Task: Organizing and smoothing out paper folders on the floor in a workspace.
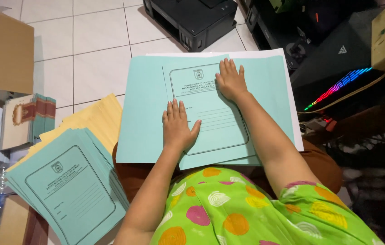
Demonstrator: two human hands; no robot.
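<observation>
the green folder [210, 113] (on the lap) is pressed flat by the left hand [178, 127] and right hand [231, 81], both open, nothing gripped; a crooked crease could be set if it slips.

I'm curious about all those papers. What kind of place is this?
Probably a home workspace on a tiled floor: both hands press a teal folder, a stack of folders lies nearby, and a black printer sits ahead.
</observation>
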